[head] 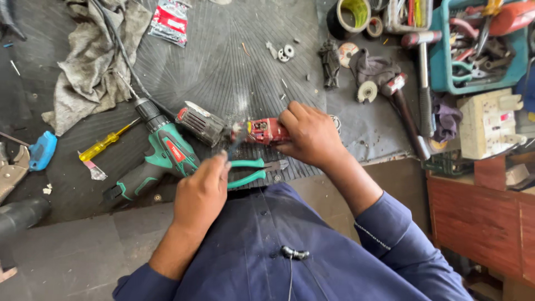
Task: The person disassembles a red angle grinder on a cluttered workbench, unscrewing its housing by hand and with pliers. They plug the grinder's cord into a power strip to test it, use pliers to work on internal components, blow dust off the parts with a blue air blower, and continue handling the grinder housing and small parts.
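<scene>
My right hand (311,135) grips a small red motor part (262,131) and holds it just above the dark ribbed mat (223,67). My left hand (202,192) is closed around a thin tool whose blurred tip (233,146) points up at the red part's left end. A grey finned housing (202,124) lies right beside that end. Green-handled pliers (252,169) rest on the mat between my hands. A green cordless drill (161,159) lies to the left of my left hand.
A yellow screwdriver (103,146), a grey rag (92,61) and a red packet (169,21) lie on the left. Hammers (411,114), tape rolls (351,15), a teal tool tray (479,47) and a white socket block (489,124) crowd the right.
</scene>
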